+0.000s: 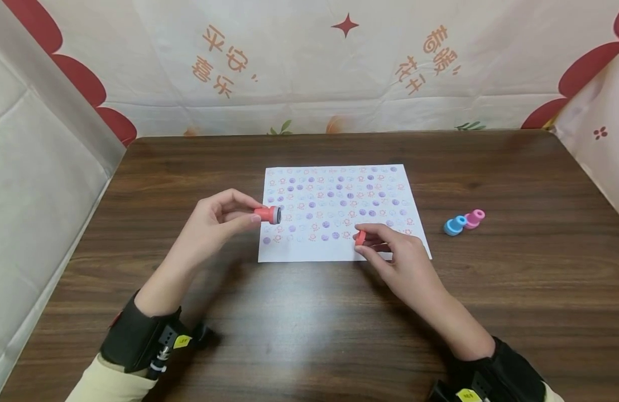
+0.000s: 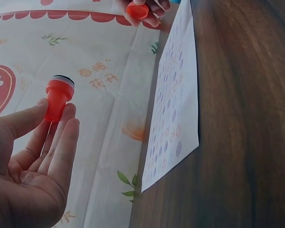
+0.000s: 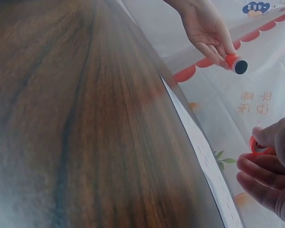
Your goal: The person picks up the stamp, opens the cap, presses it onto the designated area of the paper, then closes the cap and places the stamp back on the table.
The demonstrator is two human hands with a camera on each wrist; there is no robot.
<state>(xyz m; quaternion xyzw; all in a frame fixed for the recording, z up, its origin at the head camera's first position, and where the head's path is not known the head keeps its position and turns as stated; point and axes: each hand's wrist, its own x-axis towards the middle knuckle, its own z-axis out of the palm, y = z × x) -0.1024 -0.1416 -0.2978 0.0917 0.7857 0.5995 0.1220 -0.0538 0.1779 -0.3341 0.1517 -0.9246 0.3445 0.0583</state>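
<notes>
My left hand (image 1: 217, 220) pinches a red stamp (image 1: 268, 214) by its handle, over the left edge of a white sheet of paper (image 1: 294, 254). In the head view the stamp lies sideways, its dark stamping face pointing right. My right hand (image 1: 397, 259) holds a small red cap (image 1: 360, 238) between thumb and fingers, above the sheet's lower right part. The right wrist view shows the cap (image 3: 259, 146) as a hollow ring-like piece. Rows of small purple, red and pale blue prints cover most of the paper.
A blue stamp (image 1: 455, 225) and a pink stamp (image 1: 474, 219) stand together on the brown wooden table (image 1: 530, 268), right of the paper. Printed white cloth (image 1: 309, 67) hangs behind the table, with more cloth at both sides.
</notes>
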